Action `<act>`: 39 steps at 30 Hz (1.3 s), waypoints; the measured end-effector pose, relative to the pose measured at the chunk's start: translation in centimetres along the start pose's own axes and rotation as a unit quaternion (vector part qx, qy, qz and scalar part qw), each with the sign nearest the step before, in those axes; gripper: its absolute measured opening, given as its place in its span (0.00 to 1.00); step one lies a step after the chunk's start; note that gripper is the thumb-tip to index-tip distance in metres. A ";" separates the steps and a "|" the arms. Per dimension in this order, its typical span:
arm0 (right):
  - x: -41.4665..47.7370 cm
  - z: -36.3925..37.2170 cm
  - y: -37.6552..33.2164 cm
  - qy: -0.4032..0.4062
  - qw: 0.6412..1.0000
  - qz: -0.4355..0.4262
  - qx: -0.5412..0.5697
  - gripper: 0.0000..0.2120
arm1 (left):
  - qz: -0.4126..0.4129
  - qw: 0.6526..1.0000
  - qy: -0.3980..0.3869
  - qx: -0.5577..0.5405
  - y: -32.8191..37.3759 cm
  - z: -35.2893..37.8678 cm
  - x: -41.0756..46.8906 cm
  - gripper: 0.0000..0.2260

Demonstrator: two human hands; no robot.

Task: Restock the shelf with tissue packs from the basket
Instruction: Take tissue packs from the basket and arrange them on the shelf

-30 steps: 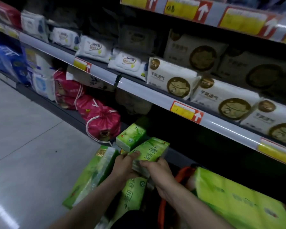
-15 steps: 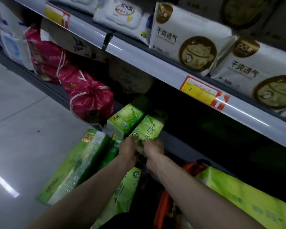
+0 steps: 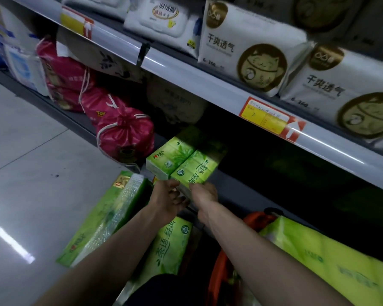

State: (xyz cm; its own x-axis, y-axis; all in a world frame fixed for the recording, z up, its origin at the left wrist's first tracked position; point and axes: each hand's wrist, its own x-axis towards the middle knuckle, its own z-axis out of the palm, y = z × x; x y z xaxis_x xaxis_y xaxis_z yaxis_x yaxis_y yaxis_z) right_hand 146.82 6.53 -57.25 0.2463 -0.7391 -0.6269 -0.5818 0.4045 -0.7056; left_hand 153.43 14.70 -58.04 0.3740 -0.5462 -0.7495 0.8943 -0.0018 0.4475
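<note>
Here, mid-frame, the left hand [image 3: 167,198] and right hand [image 3: 205,194] are gripping one green tissue pack [image 3: 196,170], fingers [image 3: 180,198] curled round its near end.

Up and left of the left hand [image 3: 167,199], magenta drawstring bags [image 3: 124,133] sit bunched together. Above the right hand [image 3: 205,195] hangs a yellow-and-red price tag [image 3: 272,119], with white cat-emblem packs [image 3: 248,51] higher up. Grey floor tiles [image 3: 20,162] spread out left of both.

Light: dim; glare streak on floor [image 3: 16,244], 8 o'clock.
Shadow: lower shelf [image 3: 234,186] recess near black, 3 o'clock.
Blur: 5 o'clock edge.
</note>
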 end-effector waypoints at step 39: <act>-27.6 -34.3 19.8 -0.073 0.886 -0.273 -0.368 0.33 | 0.264 0.476 -0.220 0.809 -18.2 3.1 -28.4 0.48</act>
State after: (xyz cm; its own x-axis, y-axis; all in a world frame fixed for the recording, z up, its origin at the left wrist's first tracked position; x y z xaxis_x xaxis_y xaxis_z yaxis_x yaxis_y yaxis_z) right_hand 101.91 16.43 -42.59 0.7132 -0.6170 -0.3327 -0.6794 -0.4919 -0.5445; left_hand 125.76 27.59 -43.38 0.0350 -0.9507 -0.3080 -0.7908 -0.2148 0.5732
